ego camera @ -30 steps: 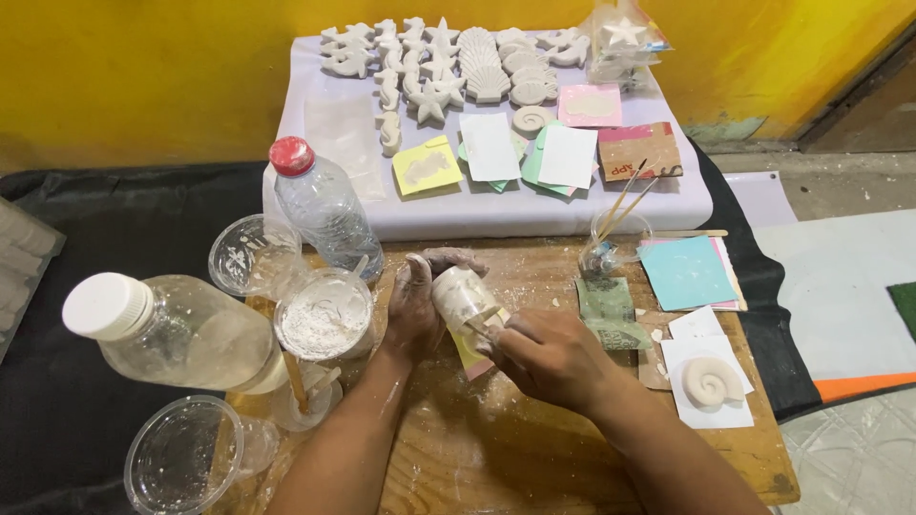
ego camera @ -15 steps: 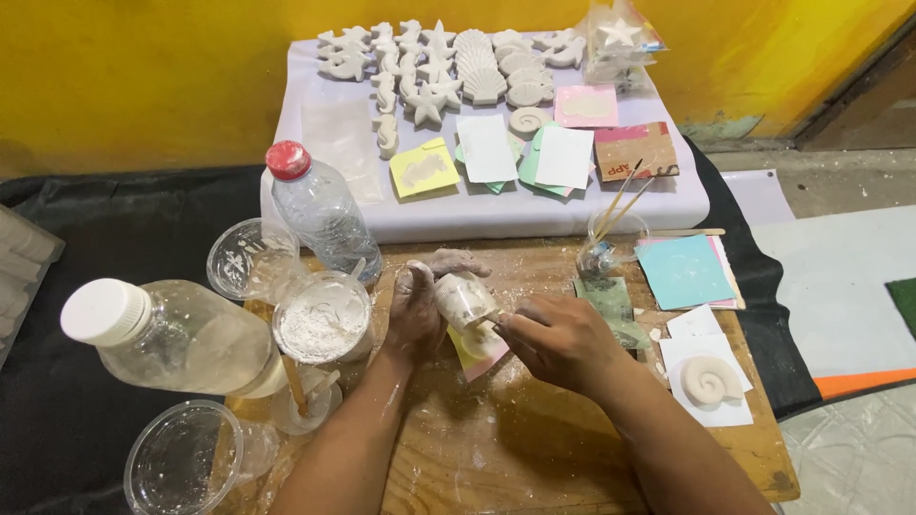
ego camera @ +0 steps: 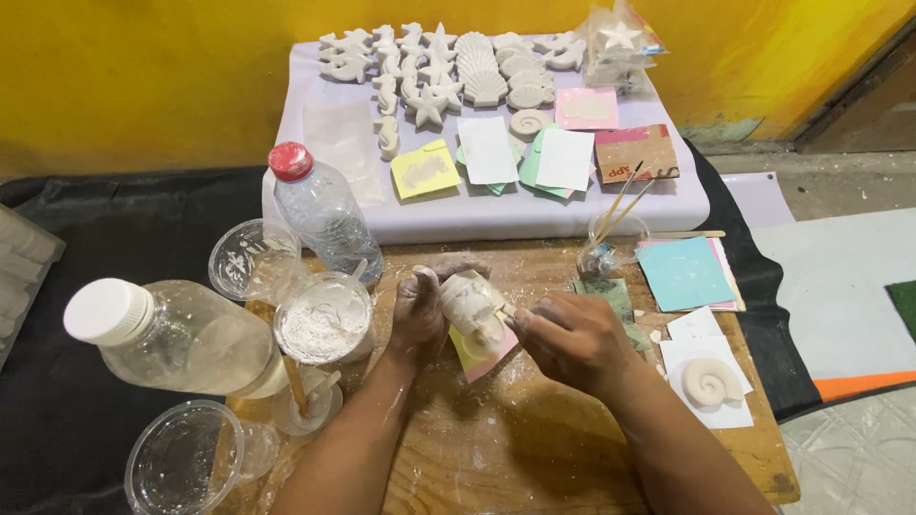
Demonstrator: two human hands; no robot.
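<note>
Overhead, dusty wooden board [ego camera: 534, 448] on black cloth [ego camera: 124, 229], yellow wall [ego camera: 143, 76] behind.

Wall [ego camera: 143, 86]: flat yellow.
Cast plaster shapes [ego camera: 448, 67]: off-white, on a pale lilac tray [ego camera: 477, 215].
Clear plastic bottle with red cap [ego camera: 320, 215]: colourless, cap bright red.
Large clear bottle with white cap [ego camera: 176, 334]: cloudy, white lid.
Paper squares [ego camera: 534, 157]: yellow, white, green, pink; teal card [ego camera: 684, 272].
Wooden table [ego camera: 515, 448]: tan, dusted white.
Cloth [ego camera: 124, 229]: black.
Mould [ego camera: 472, 310] in the hands: whitish, powder-smeared.
</note>
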